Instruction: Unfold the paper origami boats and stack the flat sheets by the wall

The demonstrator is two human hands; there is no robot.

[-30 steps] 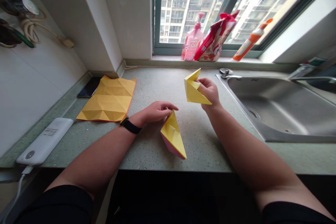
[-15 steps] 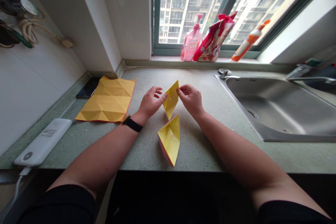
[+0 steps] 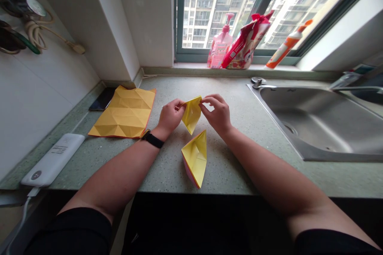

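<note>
A yellow folded paper [image 3: 192, 114] is held up over the counter between my two hands, its lower tip pointing toward me. My left hand [image 3: 172, 115] pinches its left corner between thumb and fingers. At the upper right corner, the thumb and index finger of my right hand [image 3: 217, 112] pinch the paper. Just below, nearer me, a second folded paper piece [image 3: 196, 158] stands on the counter, open at the top like a small boat, yellow inside and pinkish outside. To the left lies a stack of creased orange-yellow paper sheets [image 3: 125, 111].
A dark phone [image 3: 100, 99] lies partly under the creased sheets. A white power bank [image 3: 54, 159] with a cable sits at the left edge. On the right is a steel sink [image 3: 317, 123]. A pink pump bottle [image 3: 220, 48], red bag [image 3: 247, 44] and orange-white bottle [image 3: 284, 50] line the windowsill.
My left hand has closed on the paper's left corner, where its fingers were spread before. The held paper has turned and its top edge now lies flatter.
</note>
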